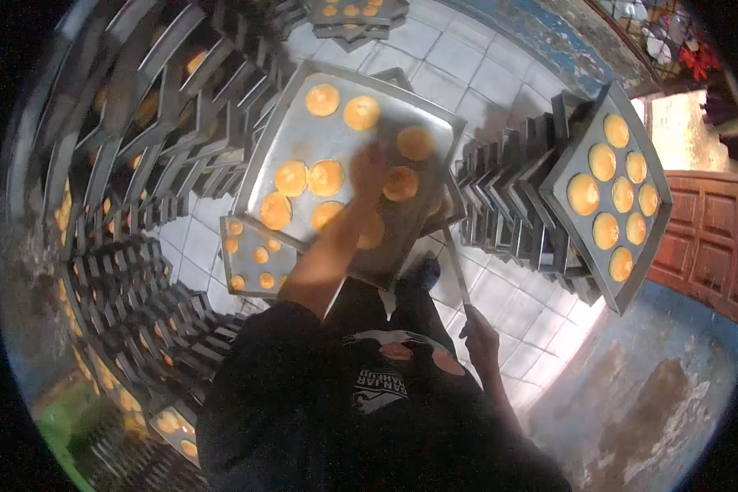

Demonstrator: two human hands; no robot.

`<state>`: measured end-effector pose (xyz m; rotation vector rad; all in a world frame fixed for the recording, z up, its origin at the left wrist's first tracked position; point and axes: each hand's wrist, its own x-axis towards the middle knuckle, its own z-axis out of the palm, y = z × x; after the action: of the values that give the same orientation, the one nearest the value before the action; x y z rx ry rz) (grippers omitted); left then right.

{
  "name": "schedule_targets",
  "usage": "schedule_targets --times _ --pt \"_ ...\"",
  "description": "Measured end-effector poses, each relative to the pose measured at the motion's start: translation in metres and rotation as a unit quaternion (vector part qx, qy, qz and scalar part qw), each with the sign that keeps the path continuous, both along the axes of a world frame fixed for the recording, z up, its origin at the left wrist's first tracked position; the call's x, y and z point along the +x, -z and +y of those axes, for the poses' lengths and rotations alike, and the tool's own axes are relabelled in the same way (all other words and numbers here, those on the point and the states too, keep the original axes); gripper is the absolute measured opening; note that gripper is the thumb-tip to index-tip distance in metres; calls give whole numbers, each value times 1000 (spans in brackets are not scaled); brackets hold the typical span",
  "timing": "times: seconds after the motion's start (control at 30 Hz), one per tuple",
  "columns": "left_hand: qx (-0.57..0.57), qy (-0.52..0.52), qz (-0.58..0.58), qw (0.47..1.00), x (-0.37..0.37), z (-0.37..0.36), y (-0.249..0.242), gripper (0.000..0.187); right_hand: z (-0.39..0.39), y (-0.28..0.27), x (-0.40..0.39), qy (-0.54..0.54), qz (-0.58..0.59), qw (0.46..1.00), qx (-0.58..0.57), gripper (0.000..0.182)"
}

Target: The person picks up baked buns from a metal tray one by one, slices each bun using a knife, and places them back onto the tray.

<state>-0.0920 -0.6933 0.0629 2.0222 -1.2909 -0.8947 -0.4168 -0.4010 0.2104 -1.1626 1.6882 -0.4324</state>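
Note:
A large metal baking tray (283,148) with round golden buns (321,100) lies in front of me. My left hand (369,172) is over the middle of this tray, among the buns and close to one bun (400,183) on its right. Shadow and motion blur hide its fingers, so I cannot tell what they hold. Down at the right, my right hand (480,336) is closed around the lower end of a long, thin, flat pale tool (457,266). The tool points up toward the tray's right corner.
Staggered tray stacks rise at left (152,123) and right (508,189); the right one has a tray of buns (584,195) on top. A smaller tray (242,266) sits lower left, another bun tray (353,31) at the back. White floor tiles (500,74) and a wooden door (701,238) also show.

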Motion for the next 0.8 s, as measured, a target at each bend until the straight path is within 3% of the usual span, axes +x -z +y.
schedule_targets --times 0.03,0.1,0.13,0.17,0.23,0.27,0.33,0.4,0.47,0.5,0.6,0.63,0.7,0.77,0.8 --pt "-90 -10 -6 996 -2 -8 -8 44 4 6 2 11 5 1000 3 37" --pt "-100 38 22 994 -7 -44 11 46 14 23 6 85 -24 996 30 39" --pt "-113 73 43 990 -11 -56 9 48 -1 10 20 65 16 996 57 39" --pt "-112 78 45 990 -18 -61 8 48 9 27 18 24 37 999 8 39" --pt "31 115 -23 993 -34 -69 -20 54 8 27 24 56 -1 998 21 40" --pt "29 121 -24 992 -39 -66 -15 54 8 27 27 68 -14 997 24 40" --pt "-182 121 -137 966 -49 -61 20 60 -5 7 33 44 -47 997 -35 42" --pt "-193 161 -161 954 -56 -65 76 60 -1 21 21 67 -68 994 -50 41" --pt "-115 145 -77 980 -64 -43 -21 60 -5 29 15 84 -93 990 -68 41" --pt "-127 146 -81 978 -66 -30 -49 60 -12 30 13 81 -124 987 -69 40" --pt "-100 113 192 970 -59 -19 -87 45 -44 5 11 52 -143 979 -133 38" --pt "-111 113 185 970 -59 -15 -100 45 -50 -4 11 28 -130 974 -184 37" --pt "-154 63 394 904 -56 -3 -126 42 -61 -20 8 29 -130 980 -150 35" --pt "-199 72 416 884 -49 7 -147 41 -68 -26 6 6 -126 965 -230 35" --pt "-210 47 515 830 -49 18 -168 41 -77 -52 7 10 -162 976 -148 35"
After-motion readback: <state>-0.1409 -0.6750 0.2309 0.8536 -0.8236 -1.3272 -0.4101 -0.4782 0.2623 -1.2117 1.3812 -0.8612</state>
